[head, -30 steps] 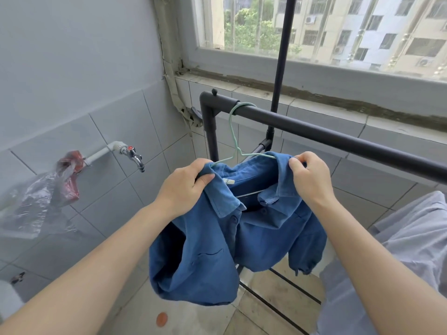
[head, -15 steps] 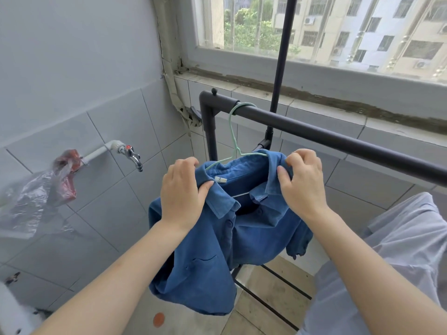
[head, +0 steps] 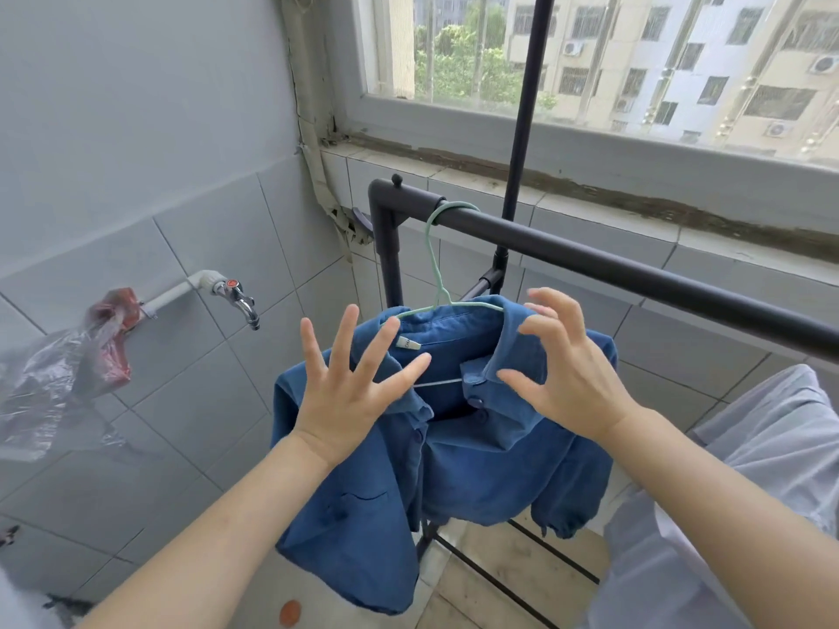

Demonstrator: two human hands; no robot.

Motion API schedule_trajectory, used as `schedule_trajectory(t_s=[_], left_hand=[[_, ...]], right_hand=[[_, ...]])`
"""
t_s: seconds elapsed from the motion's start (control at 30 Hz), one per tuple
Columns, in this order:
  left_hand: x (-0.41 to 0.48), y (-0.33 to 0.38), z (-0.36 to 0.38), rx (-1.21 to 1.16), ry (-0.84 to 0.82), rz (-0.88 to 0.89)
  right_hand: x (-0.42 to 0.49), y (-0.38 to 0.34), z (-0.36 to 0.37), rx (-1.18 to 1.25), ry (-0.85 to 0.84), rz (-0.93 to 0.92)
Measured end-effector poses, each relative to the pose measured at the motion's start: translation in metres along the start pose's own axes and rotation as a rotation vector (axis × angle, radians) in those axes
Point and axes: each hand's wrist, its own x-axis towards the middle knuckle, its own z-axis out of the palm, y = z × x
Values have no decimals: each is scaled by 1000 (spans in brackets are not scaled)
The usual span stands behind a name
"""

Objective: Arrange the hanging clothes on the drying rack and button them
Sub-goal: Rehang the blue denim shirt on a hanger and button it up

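A blue button-front shirt hangs on a pale green hanger hooked over the black bar of the drying rack. Its collar is spread and the top of the placket gapes, with a button showing. My left hand hovers in front of the left collar, fingers spread and straight, holding nothing. My right hand hovers at the right collar with fingers loosely bent, also holding nothing. A pale grey-white garment hangs on the same rack at the right.
A tap juts from the tiled wall at the left, with a plastic bag hanging on its pipe. A black upright pole of the rack rises before the window. Tiled floor and lower rack bars lie below.
Both hands have let go of the shirt collar and opened, pulling slightly back. The shirt now hangs freely on the hanger.
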Motion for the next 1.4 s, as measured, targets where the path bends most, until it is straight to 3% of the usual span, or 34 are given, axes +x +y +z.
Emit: schedule_trajectory(t_s=[0.1,0.23,0.33,0.47,0.6,0.7,0.77,0.87,1.0,1.13,1.23,1.4], left_hand=[[13,-10,6,-48,86,220],[21,-6,6,4,1,560],[25,-7,5,4,-68,621],[31,-8,-3,-131,-63,511],[36,-2,-18,-588,-75,317],[42,-4,-30,-885,-155,151],[44,-6,-33,-962,-197,82],[46,-12,-34,-952,-205,89],[52,-15,-39,-691,-174,394],[56,-18,-51,-437,-50,506],[55,-18,-60,-368,25,417],[37,-9,-69,-619,-2,24]], right_hand=[[-1,4,3,-274,-157,-215],[-3,-8,15,-405,-165,-128],[0,-16,25,-417,-59,-70],[-2,-21,34,-423,65,-104],[-7,-27,37,-439,211,-221],[-5,-36,35,-305,236,-112],[-2,-46,30,-164,193,-44],[4,-57,22,-73,89,52],[6,-61,11,-27,-36,157],[4,-66,12,-19,-102,180],[3,-72,14,-25,-38,185],[-1,-80,18,-84,85,181]])
